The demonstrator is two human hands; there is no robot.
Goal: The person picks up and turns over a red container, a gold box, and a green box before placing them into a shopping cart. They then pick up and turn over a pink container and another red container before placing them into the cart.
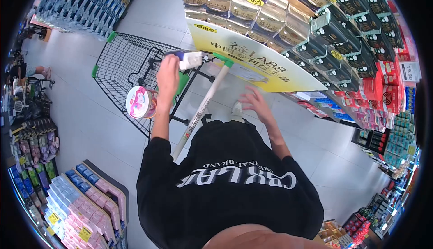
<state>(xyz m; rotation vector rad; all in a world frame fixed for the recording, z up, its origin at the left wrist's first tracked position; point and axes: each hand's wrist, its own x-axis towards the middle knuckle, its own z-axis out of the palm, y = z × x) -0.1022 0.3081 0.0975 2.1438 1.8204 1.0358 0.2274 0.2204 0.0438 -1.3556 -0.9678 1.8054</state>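
My left hand is closed on a small white and dark-blue package, held above the rear part of the shopping cart. What the package contains I cannot make out. Below and to the left of that wrist is a round pink-and-white tub at the cart's near side, partly hidden by my forearm. Between my arms runs the cart's pale handle bar with green ends. My right hand is open, fingers spread, holding nothing; it hovers over the floor near the yellow sign board.
Stacked gold and white packs and dark green packs stand above the sign on the right. A blue-packed display is at the far left. Pink and blue packs fill a stand at the lower left.
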